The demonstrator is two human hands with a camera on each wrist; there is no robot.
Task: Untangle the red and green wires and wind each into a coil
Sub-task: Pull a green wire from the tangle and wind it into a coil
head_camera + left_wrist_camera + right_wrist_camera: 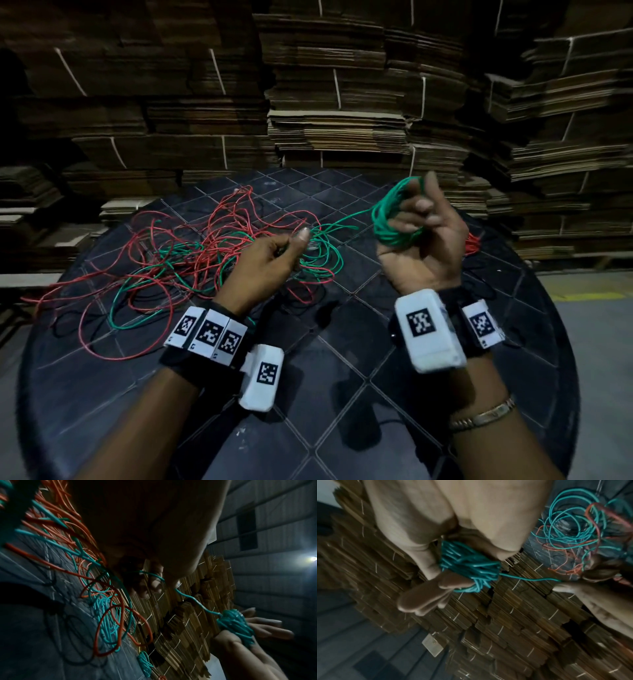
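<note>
**Green wire half wound, red still loose on the table**

Stacks of flattened cardboard [342, 102] fill the background behind a round dark table [342, 394] marked with a diamond grid. Across the table's left and middle spreads the tangle: the red wire [137, 240] lies in wide loose loops, crossed in many places by the unwound part of the green wire [318, 253].

The right hand [421, 246] is raised above the table's right side, palm toward the person, with the green coil [394, 219] wound round its fingers; the fingers are partly bent through the bundle and the thumb lies against it. From the coil a single green strand runs down and left to the left hand [270, 260], which pinches it between thumb and curled fingers just above the tangle.

The step in hand looks to be winding the green wire, with a good share of it still on the table and laced through the red. The next move probably calls for the left hand to feed slack and lift the strand free of the red loops before each turn, lest a crossing snag and drag the red along. The red coil is not yet begun.
</note>
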